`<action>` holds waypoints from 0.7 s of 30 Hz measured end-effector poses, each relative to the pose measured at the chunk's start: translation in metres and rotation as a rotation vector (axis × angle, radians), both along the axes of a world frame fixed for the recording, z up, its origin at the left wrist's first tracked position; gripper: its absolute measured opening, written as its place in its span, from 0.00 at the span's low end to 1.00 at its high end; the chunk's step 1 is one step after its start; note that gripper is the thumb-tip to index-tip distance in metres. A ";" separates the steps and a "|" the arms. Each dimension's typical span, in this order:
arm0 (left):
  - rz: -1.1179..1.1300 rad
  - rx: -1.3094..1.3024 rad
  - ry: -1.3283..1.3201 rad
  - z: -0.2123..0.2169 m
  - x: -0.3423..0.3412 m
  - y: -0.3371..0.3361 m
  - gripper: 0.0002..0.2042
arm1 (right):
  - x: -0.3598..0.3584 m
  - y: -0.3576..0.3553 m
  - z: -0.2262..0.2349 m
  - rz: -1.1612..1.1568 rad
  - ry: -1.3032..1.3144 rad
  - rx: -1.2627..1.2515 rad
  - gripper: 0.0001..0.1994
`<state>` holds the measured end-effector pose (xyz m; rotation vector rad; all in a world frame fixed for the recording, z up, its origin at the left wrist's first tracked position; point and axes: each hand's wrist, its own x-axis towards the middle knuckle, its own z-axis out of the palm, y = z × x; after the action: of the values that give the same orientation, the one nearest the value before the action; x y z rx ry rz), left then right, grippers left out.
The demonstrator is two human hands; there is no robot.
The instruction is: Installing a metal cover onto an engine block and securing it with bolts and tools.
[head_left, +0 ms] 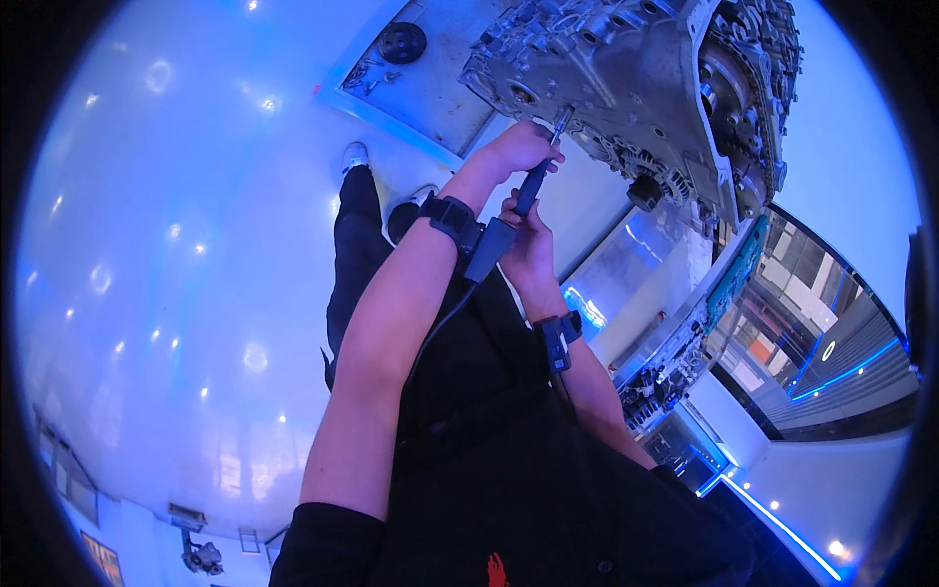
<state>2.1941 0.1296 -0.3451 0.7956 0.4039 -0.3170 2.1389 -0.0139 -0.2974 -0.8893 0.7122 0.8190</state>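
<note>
A screwdriver-like tool (532, 188) with a dark handle and a metal shaft points up at the side of a grey metal engine (626, 88). Its tip meets or nearly meets the casing; I cannot tell which. My left hand (518, 149) is closed around the upper part of the tool, close to the shaft, with some fingers hidden behind the hand. Lower down, the fingers of my right hand (528, 243) are bent around the butt end of the handle. A toothed round part (668, 181) sits low on the engine, right of the tool.
Behind my hands lies a grey tray (430, 93) with a black round part (402, 43) and small loose metal pieces. More engine parts (660, 386) stand to the right beside a large dark-framed screen or window (812, 333). Another person's shoe (355, 155) shows on the floor.
</note>
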 end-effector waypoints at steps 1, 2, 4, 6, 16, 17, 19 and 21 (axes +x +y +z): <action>-0.048 0.068 -0.057 0.000 -0.001 0.002 0.15 | 0.003 0.000 -0.001 0.005 0.064 0.120 0.15; -0.052 0.073 -0.059 0.000 -0.002 0.003 0.15 | 0.004 0.000 -0.002 0.010 0.126 0.240 0.16; -0.007 0.102 -0.077 0.001 -0.007 0.003 0.19 | 0.001 0.009 0.000 -0.001 0.088 0.111 0.16; -0.064 0.420 -0.049 0.004 -0.010 0.003 0.22 | -0.008 0.017 0.007 -0.015 0.054 -0.015 0.16; -0.144 0.256 0.030 0.002 -0.023 -0.013 0.26 | -0.008 0.000 -0.034 0.071 -0.016 0.899 0.22; -0.116 0.123 0.042 0.002 -0.026 -0.005 0.26 | -0.009 0.011 -0.024 0.037 0.021 0.606 0.22; -0.161 0.341 0.035 -0.003 -0.028 0.007 0.26 | -0.013 0.031 -0.004 -0.031 0.052 0.340 0.21; -0.139 0.516 -0.015 -0.004 -0.028 0.005 0.24 | -0.021 0.048 0.006 -0.137 -0.001 -0.119 0.16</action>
<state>2.1658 0.1342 -0.3486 1.3343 0.4228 -0.3401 2.1177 0.0336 -0.2910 -0.9365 0.8188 0.6598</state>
